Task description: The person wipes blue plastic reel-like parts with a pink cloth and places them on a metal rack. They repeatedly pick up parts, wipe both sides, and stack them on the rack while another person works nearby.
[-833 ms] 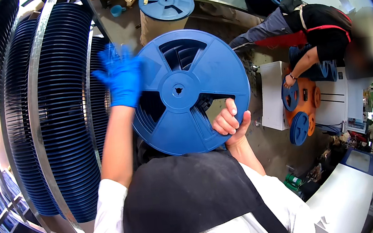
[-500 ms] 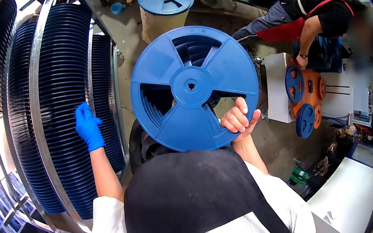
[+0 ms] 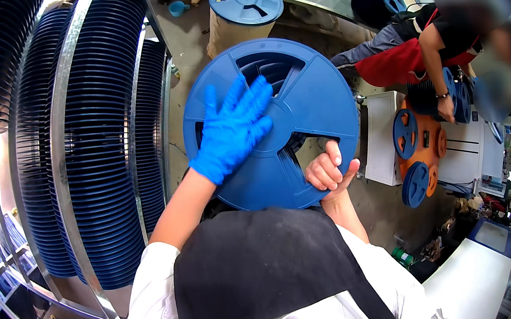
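Note:
A large blue plastic reel point(image 3: 319, 104) lies in front of me, with wedge-shaped windows around its hub. Through those windows more blue layers show beneath it. My left hand point(image 3: 229, 131), in a blue glove, rests on the upper face left of the hub, its fingers spread and partly covering the hub and a window. At the lower right, my bare right hand point(image 3: 332, 172) grips the reel between the window and the outer rim, fingers curled through the window. What supports the reel underneath is hidden.
On my left stands a metal rack point(image 3: 60, 126) filled with columns of dark blue reels point(image 3: 102, 133). Ahead, another blue reel point(image 3: 245, 1) tops a tan cylinder. To the right, a person point(image 3: 402, 58) in a red apron works beside an orange disc machine point(image 3: 421, 155) and white cabinet point(image 3: 383, 137).
My left hand has moved right from beside the rack onto the reel, spreading its fingers. My right hand keeps its hold. The person at the right has shifted an arm.

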`<state>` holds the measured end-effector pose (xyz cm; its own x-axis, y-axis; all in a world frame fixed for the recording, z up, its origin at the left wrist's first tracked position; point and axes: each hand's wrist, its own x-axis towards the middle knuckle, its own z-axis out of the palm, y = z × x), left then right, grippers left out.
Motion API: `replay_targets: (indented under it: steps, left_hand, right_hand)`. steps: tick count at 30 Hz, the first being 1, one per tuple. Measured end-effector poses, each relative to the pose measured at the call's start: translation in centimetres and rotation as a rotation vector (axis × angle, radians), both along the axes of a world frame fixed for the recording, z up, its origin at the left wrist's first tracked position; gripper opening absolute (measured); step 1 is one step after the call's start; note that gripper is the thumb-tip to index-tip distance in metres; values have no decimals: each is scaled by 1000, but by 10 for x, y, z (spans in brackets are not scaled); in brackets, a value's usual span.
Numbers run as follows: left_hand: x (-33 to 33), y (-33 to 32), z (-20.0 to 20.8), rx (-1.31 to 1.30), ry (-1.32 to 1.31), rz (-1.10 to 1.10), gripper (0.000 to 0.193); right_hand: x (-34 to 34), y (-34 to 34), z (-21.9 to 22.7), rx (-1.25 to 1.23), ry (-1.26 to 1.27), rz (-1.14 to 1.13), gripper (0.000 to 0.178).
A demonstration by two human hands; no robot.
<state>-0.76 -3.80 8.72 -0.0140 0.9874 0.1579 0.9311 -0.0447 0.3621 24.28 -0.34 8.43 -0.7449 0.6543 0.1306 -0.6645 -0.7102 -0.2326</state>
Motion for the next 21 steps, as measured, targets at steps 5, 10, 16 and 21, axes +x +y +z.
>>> replay_targets:
  steps: [5, 10, 16, 21]
  left_hand:
    - [-59, 52, -39, -129, 63, 357, 55]
    - [3, 31, -18, 8, 41, -33, 55]
    - [34, 8, -5, -110, -98, -163, 59]
    - [-90, -15, -88, -403, 74, 663, 67]
  right_hand:
    - [3, -3, 6, 43, -33, 34, 39]
    - [6, -4, 4, 59, -41, -9, 38]
    - [12, -1, -2, 23, -39, -28, 38]
    - [14, -1, -4, 3, -36, -86, 38]
